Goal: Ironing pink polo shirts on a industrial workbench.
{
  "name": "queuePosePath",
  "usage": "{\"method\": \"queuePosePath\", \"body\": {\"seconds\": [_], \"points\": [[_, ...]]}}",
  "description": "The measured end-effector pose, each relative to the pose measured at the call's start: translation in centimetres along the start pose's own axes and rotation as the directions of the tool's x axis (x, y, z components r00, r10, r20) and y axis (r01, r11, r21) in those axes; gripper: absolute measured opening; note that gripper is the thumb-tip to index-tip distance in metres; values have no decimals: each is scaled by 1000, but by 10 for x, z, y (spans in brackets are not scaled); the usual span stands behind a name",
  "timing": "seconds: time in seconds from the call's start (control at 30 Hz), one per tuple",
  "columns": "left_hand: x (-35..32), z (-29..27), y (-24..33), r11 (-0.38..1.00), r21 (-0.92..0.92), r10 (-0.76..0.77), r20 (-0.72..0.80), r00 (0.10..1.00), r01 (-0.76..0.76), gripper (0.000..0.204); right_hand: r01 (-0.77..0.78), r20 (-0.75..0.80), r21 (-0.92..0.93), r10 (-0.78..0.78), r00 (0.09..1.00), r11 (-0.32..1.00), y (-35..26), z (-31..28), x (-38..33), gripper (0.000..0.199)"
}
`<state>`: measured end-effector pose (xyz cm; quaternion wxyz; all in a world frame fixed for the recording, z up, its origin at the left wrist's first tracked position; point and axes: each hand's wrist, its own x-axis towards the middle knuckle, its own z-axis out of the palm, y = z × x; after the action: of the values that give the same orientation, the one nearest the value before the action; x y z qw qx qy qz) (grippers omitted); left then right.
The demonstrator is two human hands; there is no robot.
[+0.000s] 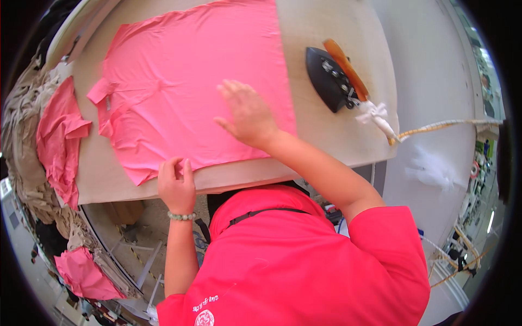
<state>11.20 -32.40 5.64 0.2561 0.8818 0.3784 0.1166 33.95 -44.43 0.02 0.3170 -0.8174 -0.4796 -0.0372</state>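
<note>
A pink collared garment (201, 70), likely a polo shirt, lies spread on the padded ironing table (239, 173), its collar to the left. My right hand (247, 114) is over its near right part, fingers stretched out and slightly blurred, holding nothing. By the garment's near edge is my left hand (176, 187), with a beaded bracelet at the wrist. Its fingers are bent, with a gap between thumb and forefinger; no cloth shows clearly gripped. A dark iron (330, 81) with a wooden handle (346, 68) rests on the table to the right of the garment.
A wrapped cord (435, 126) runs right from the iron. Another pink garment (62, 141) lies at the table's left edge against beige cloth (24, 141). More pink cloth (89, 274) hangs lower left. A cardboard box (125, 212) sits under the table.
</note>
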Motion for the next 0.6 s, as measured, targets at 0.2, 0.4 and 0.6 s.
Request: {"method": "queuePosePath", "body": {"seconds": [0.2,0.4,0.6], "points": [[41,-45,-157,954,139,-194,-384,903,264,39,-95,88,-346,134,987,933,74,29,6,76],[37,-66,-215,669,-254,-619,329,713,698,27,-147,73,-461,202,977,875,86,5,2,73],[10,-65,-221,597,-517,-626,179,759,614,26,-34,263,-246,101,960,969,-36,34,118,51]]}}
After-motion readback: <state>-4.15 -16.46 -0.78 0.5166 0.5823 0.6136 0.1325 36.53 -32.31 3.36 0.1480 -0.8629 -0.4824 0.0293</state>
